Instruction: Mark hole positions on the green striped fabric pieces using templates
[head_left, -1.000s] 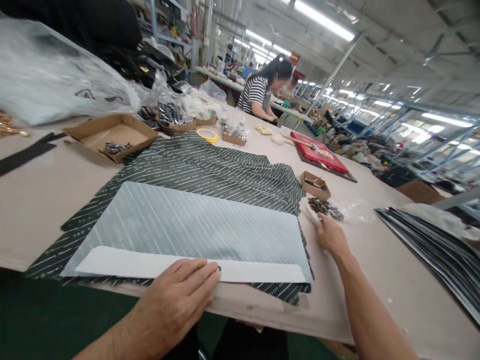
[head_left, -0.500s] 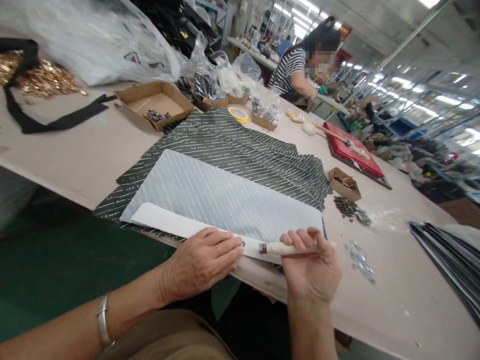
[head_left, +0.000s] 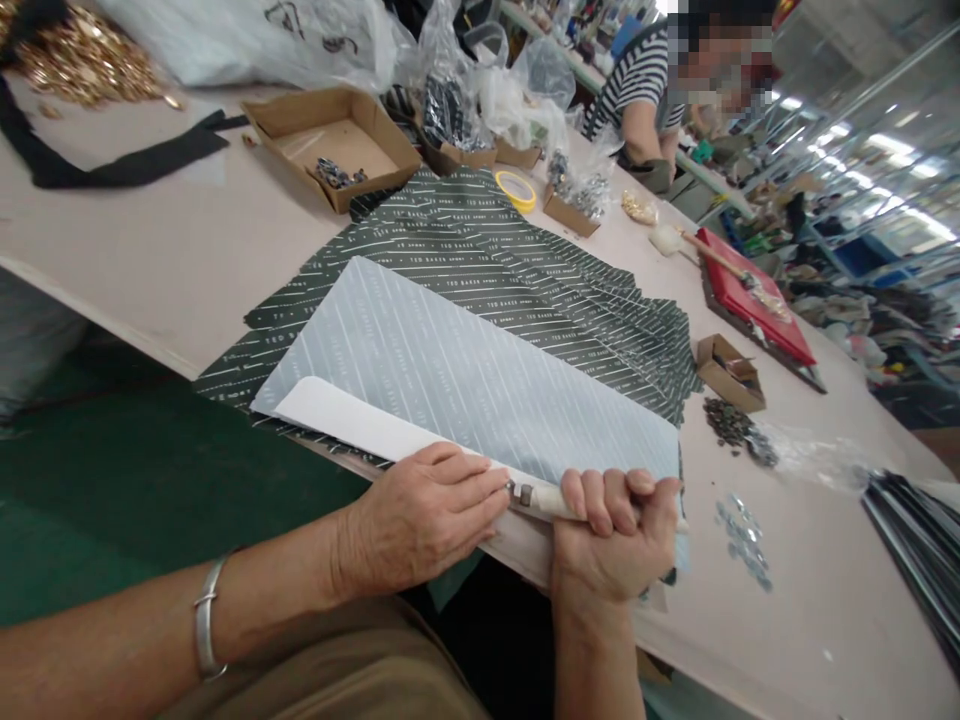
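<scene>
My left hand (head_left: 431,510) bends over the near edge of a white strip (head_left: 352,422), its fingers together and pressing down. By its fingertips is a small metal piece (head_left: 511,486), too small to name. The thumb is mostly hidden. My right hand (head_left: 615,520) is closed round the pale, wrapped handle of a stick-like tool (head_left: 551,500). The tool's metal tip touches or nearly touches the small piece. Beneath the strip lies a pale blue-grey sheet (head_left: 465,370) with diagonal stripes, on top of dark printed fabric (head_left: 480,250).
Behind the fabric stand an open cardboard box (head_left: 375,130) with metal parts and a yellow tape roll (head_left: 516,191). To the right are a small box (head_left: 729,372), loose dark parts (head_left: 726,422), clear pieces (head_left: 742,540) and a red board (head_left: 757,300). A co-worker (head_left: 637,95) works beyond.
My right hand has brought the tool lower and left, its tip now at the small metal piece by my left fingertips. The view has tilted down, and the co-worker has leaned further over.
</scene>
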